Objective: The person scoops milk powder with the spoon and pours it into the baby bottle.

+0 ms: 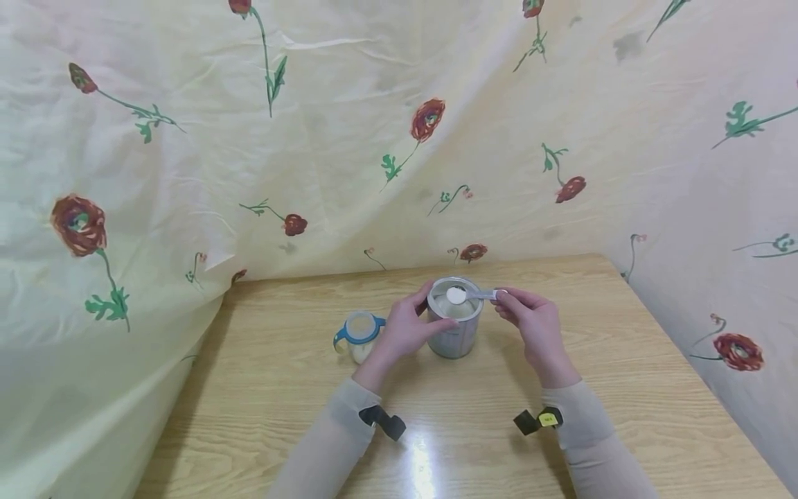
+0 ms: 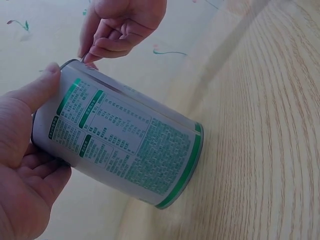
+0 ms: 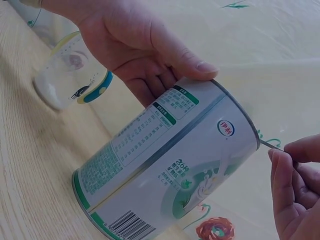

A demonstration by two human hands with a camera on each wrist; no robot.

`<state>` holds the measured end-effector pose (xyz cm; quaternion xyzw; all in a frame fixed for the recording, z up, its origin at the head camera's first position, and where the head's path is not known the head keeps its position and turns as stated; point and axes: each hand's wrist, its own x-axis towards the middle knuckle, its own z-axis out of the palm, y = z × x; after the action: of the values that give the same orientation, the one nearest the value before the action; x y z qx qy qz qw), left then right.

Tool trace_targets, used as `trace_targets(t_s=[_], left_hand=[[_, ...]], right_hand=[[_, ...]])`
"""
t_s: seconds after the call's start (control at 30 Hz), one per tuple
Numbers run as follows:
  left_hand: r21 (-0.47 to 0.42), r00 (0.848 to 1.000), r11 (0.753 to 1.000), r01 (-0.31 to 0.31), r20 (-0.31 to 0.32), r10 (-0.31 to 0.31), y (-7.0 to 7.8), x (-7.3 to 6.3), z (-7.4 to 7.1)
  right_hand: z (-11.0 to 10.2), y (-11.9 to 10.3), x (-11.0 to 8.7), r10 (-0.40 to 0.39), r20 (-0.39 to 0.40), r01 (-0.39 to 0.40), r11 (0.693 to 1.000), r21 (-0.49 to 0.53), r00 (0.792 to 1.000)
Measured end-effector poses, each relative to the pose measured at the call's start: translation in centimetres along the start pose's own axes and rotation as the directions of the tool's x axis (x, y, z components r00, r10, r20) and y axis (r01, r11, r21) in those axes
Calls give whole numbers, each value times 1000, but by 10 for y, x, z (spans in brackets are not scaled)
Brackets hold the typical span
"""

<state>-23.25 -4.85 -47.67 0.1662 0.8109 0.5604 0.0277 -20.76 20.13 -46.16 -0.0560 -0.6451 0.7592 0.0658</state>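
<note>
A milk powder can (image 1: pixel 454 342) with an open top stands on the wooden table. My left hand (image 1: pixel 408 327) grips it near the rim, with the thumb across the near side and the fingers behind. By its handle, my right hand (image 1: pixel 535 320) pinches a scoop (image 1: pixel 483 295) between thumb and fingers. White powder (image 1: pixel 456 296) heaps in the scoop's bowl, over the can's mouth. In the right wrist view, the can's printed wall (image 3: pixel 165 160) shows green text and a barcode; only the thin handle of the scoop shows past the rim.
Left of the can, partly behind my left forearm, stands a clear cup (image 1: pixel 361 326) with a blue two-handled ring and white contents low inside. Flower-patterned cloth (image 1: pixel 349 152) hangs behind the table (image 1: pixel 280 416) and along both sides.
</note>
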Motion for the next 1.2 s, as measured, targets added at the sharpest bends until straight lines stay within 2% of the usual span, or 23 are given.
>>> trace_targets(t_s=[0.27, 0.63, 1.03, 1.2], left_hand=[[11, 1000, 1000, 30, 1, -30, -2, -2, -1], [-8, 1000, 1000, -5, -8, 5, 8, -12, -11], [39, 996, 996, -75, -43, 77, 17, -33, -41], [45, 986, 990, -137, -89, 140, 13, -41, -60]], right_hand=[[4, 3, 1, 4, 8, -4, 1000, 30, 1000], [7, 3, 1, 54, -2, -54, 995, 79, 999], [11, -5, -4, 103, 11, -103, 979, 176, 995], [17, -9, -6, 106, 25, -109, 968, 225, 994]])
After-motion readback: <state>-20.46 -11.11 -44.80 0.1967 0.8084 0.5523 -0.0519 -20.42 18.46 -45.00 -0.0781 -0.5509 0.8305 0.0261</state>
